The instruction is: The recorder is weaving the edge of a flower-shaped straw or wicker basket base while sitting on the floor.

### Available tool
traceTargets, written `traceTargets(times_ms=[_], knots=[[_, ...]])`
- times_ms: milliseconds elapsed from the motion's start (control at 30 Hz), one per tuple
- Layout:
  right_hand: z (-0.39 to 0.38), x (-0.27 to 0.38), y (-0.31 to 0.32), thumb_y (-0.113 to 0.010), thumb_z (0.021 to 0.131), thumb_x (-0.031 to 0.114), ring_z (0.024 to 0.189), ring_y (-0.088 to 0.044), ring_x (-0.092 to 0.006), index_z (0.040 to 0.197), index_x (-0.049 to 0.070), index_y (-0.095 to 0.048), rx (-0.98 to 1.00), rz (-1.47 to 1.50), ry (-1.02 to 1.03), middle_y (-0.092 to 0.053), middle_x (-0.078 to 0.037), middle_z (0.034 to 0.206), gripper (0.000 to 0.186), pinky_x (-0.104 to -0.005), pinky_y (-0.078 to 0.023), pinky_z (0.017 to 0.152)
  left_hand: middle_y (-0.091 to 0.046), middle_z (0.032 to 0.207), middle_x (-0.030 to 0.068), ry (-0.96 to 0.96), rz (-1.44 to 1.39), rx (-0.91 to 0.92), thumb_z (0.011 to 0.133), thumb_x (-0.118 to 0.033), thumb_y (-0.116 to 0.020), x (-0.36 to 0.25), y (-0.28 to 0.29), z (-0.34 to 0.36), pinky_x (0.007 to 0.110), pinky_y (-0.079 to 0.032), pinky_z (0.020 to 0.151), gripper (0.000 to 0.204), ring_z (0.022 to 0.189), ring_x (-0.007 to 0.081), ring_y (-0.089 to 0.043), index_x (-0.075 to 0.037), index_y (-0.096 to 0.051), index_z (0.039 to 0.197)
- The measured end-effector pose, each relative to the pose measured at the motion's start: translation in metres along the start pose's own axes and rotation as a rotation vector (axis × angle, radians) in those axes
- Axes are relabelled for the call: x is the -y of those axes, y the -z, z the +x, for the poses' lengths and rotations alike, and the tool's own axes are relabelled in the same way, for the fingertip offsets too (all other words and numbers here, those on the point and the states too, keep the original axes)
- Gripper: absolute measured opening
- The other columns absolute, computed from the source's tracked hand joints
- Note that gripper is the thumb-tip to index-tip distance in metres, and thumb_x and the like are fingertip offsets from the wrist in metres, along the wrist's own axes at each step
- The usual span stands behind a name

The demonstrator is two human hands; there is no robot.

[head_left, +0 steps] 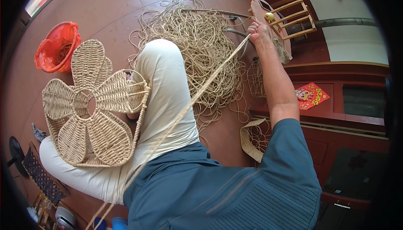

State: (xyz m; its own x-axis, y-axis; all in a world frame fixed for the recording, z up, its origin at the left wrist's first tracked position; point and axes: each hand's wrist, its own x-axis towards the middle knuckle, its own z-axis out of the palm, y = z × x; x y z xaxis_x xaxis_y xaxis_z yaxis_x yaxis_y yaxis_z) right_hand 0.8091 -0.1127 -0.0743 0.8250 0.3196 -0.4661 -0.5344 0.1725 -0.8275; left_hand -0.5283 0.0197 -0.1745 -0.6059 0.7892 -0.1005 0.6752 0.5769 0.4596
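Observation:
My right hand (257, 29) is raised at the upper right, closed on a pale twisted cord (189, 107) that runs diagonally across my body and out of the lower left edge. My left hand is not visible. A woven basket with flower-petal shapes (112, 134) and a round opening at the flower's centre rests on my bent legs at the left. One strand-wrapped rim at its upper right has bare crosswise cords. A large tangled pile of similar cord (189, 41) lies on the floor beyond my knee.
An orange-red bucket (44, 58) stands at upper left. At right are a wooden stand (294, 2) with a small yellow fruit, a wire frame (256, 79), a pale woven piece (252, 146) and dark red cabinets (315, 146). Assorted items (65, 215) lie at lower left.

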Motion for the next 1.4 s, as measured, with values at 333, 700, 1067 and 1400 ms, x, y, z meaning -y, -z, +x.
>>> traceTargets(times_ms=[333,700,1067,1400], knots=[[-0.12,-0.055,-0.101,-0.048,0.119,0.017,0.052,-0.024,-0.0053,0.115,0.0,-0.062,0.305,0.056,-0.168,-0.031,0.008,0.066,0.023,-0.0253,-0.017,0.043,-0.069,0.151,0.0149,-0.483,0.062,0.266,0.12,-0.024,-0.057,-0.214,-0.008,-0.073,0.035,-0.044,0.122,0.042,0.137,0.0235,-0.064,0.007,-0.067,0.145],[-0.332,-0.159,-0.183,-0.049,0.122,0.025,0.059,-0.028,-0.0035,0.122,0.002,-0.063,0.743,-0.033,-0.211,-0.034,0.008,0.077,0.027,-0.0221,-0.024,0.047,-0.071,0.128,0.014,-0.704,-0.874,1.533,0.111,-0.038,-0.071,-0.56,-0.172,-0.503,0.035,-0.058,0.091,0.063,0.11,0.0192,-0.069,0.002,-0.052,0.157],[-0.267,-0.162,-0.157,-0.051,0.122,0.027,0.056,-0.025,-0.0025,0.112,0.006,-0.062,0.666,-0.104,-0.322,-0.034,0.01,0.073,0.026,-0.0223,-0.022,0.046,-0.044,0.075,-0.0075,-0.415,-0.601,1.744,0.121,-0.035,-0.054,-0.492,-0.149,-0.451,0.024,-0.032,0.06,0.038,0.066,0.0042,-0.04,-0.003,-0.071,0.111],[-0.227,-0.16,-0.159,-0.051,0.121,0.023,0.055,-0.026,-0.0037,0.11,0.004,-0.06,0.699,-0.012,-0.328,-0.035,0.009,0.073,0.024,-0.0227,-0.023,0.046,-0.045,0.073,-0.0098,-0.219,-0.505,1.603,0.118,-0.037,-0.058,-0.462,-0.119,-0.407,0.024,-0.031,0.059,0.041,0.066,0.0026,-0.039,-0.002,-0.076,0.105]])
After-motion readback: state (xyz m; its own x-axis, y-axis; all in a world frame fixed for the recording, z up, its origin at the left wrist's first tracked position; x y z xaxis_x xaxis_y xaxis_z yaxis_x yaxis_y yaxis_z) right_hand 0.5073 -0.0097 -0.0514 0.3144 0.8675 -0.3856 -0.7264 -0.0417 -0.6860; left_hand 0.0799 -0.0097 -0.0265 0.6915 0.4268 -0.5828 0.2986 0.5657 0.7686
